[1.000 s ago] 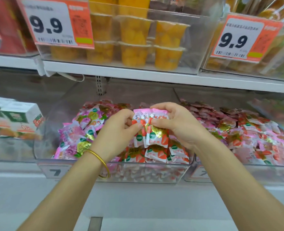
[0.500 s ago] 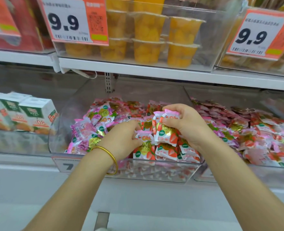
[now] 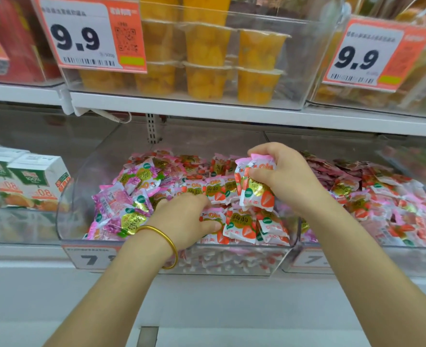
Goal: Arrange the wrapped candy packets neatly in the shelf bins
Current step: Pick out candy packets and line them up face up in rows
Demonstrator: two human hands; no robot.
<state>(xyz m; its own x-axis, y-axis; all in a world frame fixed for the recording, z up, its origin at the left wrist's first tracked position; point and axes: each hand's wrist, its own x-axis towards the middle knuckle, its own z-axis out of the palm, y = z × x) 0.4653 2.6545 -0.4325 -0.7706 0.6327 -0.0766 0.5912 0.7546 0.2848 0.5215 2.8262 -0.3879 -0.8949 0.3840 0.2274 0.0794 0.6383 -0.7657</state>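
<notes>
A small stack of strawberry candy packets [image 3: 255,186] is held upright in the right hand [image 3: 285,180], just right of the centre of the frame, above the clear middle bin [image 3: 86,176]. The fingers [image 3: 259,175] of that hand are clenched around the stack, thumb across the printed faces. The long axis of the held packets runs roughly top to bottom in the frame, tilted slightly, with the crimped pink ends pointing up and the strawberry print facing the camera.

The left hand [image 3: 184,221], with a gold bangle [image 3: 165,242] at the wrist, is pressed down into the packets at the front of the same bin. Its fingers are curled over and touching the strawberry packets there; whether one is actually gripped cannot be told.

A row of upright strawberry packets [image 3: 247,226] is seen along the lower front wall of the bin, while purple grape-print packets [image 3: 129,216] lie jumbled at its left. The step in hand is judged to be the gathering and squaring of packets into a standing row. The next move is likely to call for the held stack to be lowered just behind that row, faces forward, with a gap kept open by the left hand.
</notes>
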